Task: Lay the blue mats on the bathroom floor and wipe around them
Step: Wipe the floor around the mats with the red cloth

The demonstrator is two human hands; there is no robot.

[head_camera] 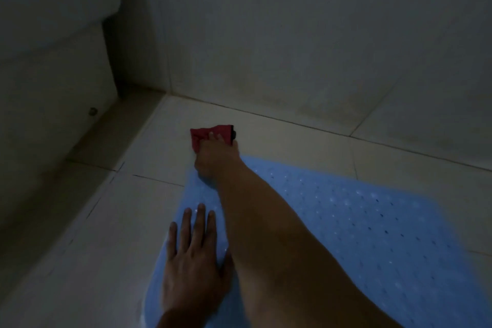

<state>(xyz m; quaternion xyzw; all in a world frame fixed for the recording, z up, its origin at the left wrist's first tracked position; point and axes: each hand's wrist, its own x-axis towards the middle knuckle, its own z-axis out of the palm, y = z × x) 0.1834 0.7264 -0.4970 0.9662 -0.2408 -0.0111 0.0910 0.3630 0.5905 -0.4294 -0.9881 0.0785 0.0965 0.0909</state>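
Resting under left fingers: blue mat

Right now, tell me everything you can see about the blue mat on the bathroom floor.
The blue mat looks like soft rubber or plastic, light blue, dotted with rows of small holes. It lies flat on the pale tiled floor, one corner pointing toward the wall. The left hand rests on its left edge with straight fingers. The right arm crosses above it; the right hand holds a red cloth on the tile just past the corner.

Dim bluish light, soft overall blur, dark shadowed left corner, wide-angle bending at edges
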